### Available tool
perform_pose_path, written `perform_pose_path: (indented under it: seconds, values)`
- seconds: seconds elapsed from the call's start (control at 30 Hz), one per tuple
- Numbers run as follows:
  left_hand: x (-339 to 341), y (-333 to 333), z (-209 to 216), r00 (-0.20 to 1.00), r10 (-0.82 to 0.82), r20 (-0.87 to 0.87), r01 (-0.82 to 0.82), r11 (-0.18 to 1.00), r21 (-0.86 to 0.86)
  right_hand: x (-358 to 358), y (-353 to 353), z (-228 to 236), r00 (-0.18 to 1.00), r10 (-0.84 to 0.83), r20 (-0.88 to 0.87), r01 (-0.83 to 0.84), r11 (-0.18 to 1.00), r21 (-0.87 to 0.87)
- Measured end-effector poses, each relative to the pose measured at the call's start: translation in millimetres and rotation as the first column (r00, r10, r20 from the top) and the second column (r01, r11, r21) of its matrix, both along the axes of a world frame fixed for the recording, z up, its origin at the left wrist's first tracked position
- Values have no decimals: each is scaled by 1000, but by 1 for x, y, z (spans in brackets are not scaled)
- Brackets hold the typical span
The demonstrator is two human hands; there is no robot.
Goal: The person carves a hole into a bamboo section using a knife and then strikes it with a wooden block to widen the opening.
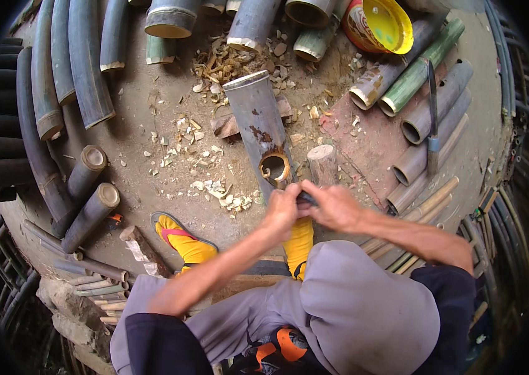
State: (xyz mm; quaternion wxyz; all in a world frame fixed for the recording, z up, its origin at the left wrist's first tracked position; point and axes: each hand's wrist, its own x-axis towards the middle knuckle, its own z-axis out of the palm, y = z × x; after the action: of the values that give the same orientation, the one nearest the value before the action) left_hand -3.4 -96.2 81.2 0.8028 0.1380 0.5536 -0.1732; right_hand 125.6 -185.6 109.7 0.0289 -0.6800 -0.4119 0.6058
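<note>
A thick grey bamboo tube slants toward me, its far end resting on a short piece of wood. Near its close end a round hole with a pale cut rim opens in its side. My left hand is closed just below that hole; whatever lies inside its fingers is hidden. Beside it, almost touching, my right hand is wrapped round a dark handle, of a tool whose blade I cannot make out. A short wooden block stands right of the tube.
Wood chips litter the ground. Cut bamboo tubes lie at the far left, more at the right with a curved-bladed knife on them. A yellow bucket stands behind. My yellow-socked foot rests left of the tube.
</note>
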Motion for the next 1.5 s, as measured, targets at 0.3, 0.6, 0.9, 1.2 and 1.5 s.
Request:
perform_pose_path:
  seconds: [0.3,0.6,0.9,1.2,1.5]
  values:
    - [12,13,-20,874,-446,193,318,826,466,3,10,17,949,-113,296,55,979,197]
    - [25,-2,-3,459,820,342,-783,555,-279,49,124,27,334,683,649,-937,318,147]
    - [7,-72,40,824,447,350,-400,894,-201,49,54,38,982,114,-152,-128,988,-82]
    - [-68,5,24,855,-507,-110,302,313,900,-2,66,81,684,441,582,-729,451,515]
    - [-133,3,19,914,-259,-312,389,342,856,-78,115,-34,685,727,47,-607,534,589]
